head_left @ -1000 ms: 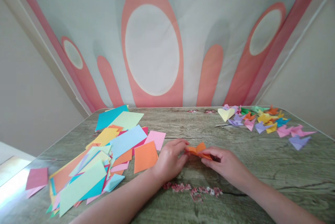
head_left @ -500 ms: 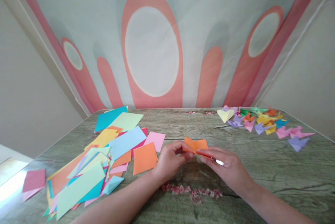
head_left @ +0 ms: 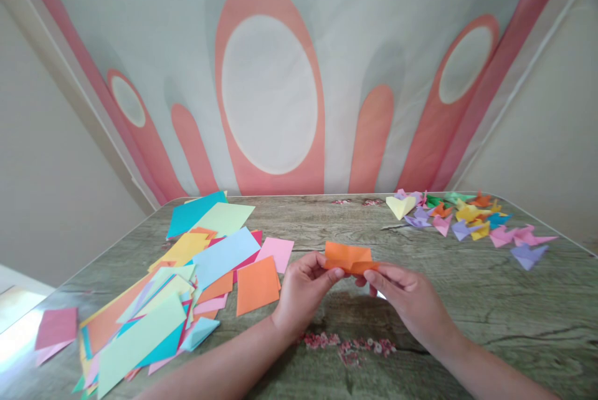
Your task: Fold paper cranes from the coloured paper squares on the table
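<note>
Between both hands, above the middle of the table, is a small orange sheet of paper [head_left: 349, 253] with its near edge folded up. My left hand [head_left: 303, 291] pinches its left end, the thumb lying along the near side. At the right end, my right hand [head_left: 404, 297] grips it between thumb and fingers, with some fingertips underneath. Just left of my left hand lies an orange square of paper [head_left: 258, 286] on the table.
Coloured paper sheets [head_left: 140, 341] lie in a loose heap at the left. Folded paper figures [head_left: 467, 212] and a pale yellow paper heart [head_left: 400, 206] sit at the far right of the wood-grain table [head_left: 490, 338]. A patterned backdrop [head_left: 341, 45] rises behind its far edge.
The orange paper, creased in a V with two raised flaps before, is now spread wider and flatter with a fold along its near edge. My right thumb has come round to the near side.
</note>
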Tool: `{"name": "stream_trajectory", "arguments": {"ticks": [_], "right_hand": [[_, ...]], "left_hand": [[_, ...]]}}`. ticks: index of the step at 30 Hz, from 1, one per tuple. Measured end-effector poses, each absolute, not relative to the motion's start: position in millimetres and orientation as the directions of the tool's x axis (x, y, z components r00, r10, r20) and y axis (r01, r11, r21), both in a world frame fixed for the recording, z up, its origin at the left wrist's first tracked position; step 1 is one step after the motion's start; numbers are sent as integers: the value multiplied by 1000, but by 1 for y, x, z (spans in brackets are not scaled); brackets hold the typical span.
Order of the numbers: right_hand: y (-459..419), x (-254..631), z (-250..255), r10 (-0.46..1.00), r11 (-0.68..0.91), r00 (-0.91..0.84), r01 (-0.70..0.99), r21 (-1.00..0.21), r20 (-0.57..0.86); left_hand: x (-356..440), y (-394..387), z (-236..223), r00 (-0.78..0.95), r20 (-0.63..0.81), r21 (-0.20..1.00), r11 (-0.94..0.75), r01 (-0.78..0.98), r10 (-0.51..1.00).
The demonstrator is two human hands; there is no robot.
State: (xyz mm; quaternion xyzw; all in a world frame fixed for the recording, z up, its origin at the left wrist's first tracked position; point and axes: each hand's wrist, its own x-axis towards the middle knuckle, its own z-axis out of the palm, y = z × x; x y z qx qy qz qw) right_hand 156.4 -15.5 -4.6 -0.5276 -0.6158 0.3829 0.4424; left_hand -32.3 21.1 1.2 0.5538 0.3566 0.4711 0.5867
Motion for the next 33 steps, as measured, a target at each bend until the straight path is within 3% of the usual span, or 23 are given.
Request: {"name": "stream_trajectory", "arguments": {"ticks": [7,19,33], "right_hand": [[-15,152,-4,992,70,89,227,-971,92],[-14,147,-14,990,43,132,5,-999,44],[-14,145,-16,986,84,144,-18,-996,81]], "left_hand": [[-26,17,3,253,34,974,24,-224,967],[-23,15,8,190,-21,975,62,-214,982],[-22,14,8,166,15,977,21,-212,986]]}}
